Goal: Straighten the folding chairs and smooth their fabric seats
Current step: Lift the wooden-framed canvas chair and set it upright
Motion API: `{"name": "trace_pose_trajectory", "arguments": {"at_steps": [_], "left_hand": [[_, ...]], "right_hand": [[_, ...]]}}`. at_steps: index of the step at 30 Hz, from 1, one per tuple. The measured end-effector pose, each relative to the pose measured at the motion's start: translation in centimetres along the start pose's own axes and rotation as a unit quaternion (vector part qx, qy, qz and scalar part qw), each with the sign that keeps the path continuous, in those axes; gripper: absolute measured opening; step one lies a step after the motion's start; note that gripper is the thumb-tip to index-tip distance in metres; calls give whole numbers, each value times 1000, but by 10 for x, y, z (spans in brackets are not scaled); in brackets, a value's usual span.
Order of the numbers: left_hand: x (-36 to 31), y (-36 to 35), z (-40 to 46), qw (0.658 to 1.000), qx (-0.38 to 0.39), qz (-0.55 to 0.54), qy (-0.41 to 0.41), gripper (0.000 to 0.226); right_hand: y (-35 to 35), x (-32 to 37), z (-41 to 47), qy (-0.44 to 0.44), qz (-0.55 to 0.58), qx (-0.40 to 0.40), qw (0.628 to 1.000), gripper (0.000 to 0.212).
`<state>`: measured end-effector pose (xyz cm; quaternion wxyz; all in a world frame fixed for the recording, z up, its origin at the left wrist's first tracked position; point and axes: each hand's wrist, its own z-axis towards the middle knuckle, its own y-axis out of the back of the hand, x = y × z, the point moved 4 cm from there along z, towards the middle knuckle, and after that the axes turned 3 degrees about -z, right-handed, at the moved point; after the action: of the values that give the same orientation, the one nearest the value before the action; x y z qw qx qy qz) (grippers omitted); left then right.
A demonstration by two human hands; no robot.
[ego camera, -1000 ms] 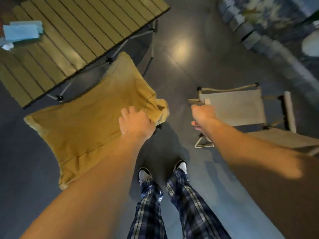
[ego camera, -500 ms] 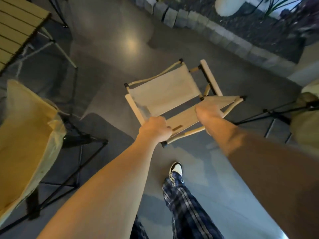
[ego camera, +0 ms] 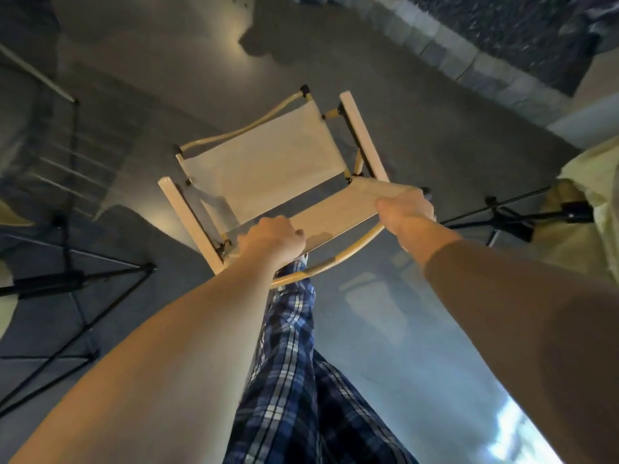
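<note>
A beige folding chair (ego camera: 261,162) with a pale frame and white armrests stands on the grey floor just ahead of me. Its fabric seat (ego camera: 264,169) looks flat and taut. My left hand (ego camera: 271,241) grips the left end of the fabric backrest (ego camera: 338,209), fingers curled over its top edge. My right hand (ego camera: 405,209) grips the right end of that backrest near the frame's corner. A curved tube of the frame runs below the backrest between my hands.
A black tripod-legged stand (ego camera: 77,276) with yellow fabric sits at the left edge. Another yellow-fabric chair on black legs (ego camera: 576,209) stands at the right. A stone kerb (ego camera: 469,58) runs along the back right. My plaid-trousered leg (ego camera: 291,363) is below the chair.
My left hand left the yellow cushion chair and joined my right on the beige chair's backrest. The view swung right and the chair now sits closer and more centred.
</note>
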<state>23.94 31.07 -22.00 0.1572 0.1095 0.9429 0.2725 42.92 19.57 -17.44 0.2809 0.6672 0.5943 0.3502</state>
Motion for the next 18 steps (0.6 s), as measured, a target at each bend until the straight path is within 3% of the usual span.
{"name": "trace_pose_trajectory", "arguments": {"at_steps": [3, 5, 8, 10, 12, 14, 18], "left_hand": [[5, 10, 30, 995, 6, -69, 76, 25], [17, 5, 52, 989, 27, -88, 119, 31], [38, -13, 75, 969, 73, -99, 215, 82], [41, -28, 74, 970, 144, -76, 181, 120], [19, -40, 70, 968, 229, -61, 81, 111], [-3, -52, 69, 962, 255, -94, 19, 99], [-16, -69, 84, 975, 202, -78, 51, 65]], "right_hand": [[4, 23, 34, 61, -168, -9, 984, 55], [3, 35, 50, 82, -252, -5, 964, 56], [-1, 54, 84, 61, -356, 8, 932, 46], [-4, 49, 95, 46, -362, 60, 929, 33], [-11, 49, 108, 52, -396, 96, 912, 34], [-15, 48, 122, 44, -425, 106, 898, 38], [-19, 48, 137, 52, -406, 158, 899, 34]]}}
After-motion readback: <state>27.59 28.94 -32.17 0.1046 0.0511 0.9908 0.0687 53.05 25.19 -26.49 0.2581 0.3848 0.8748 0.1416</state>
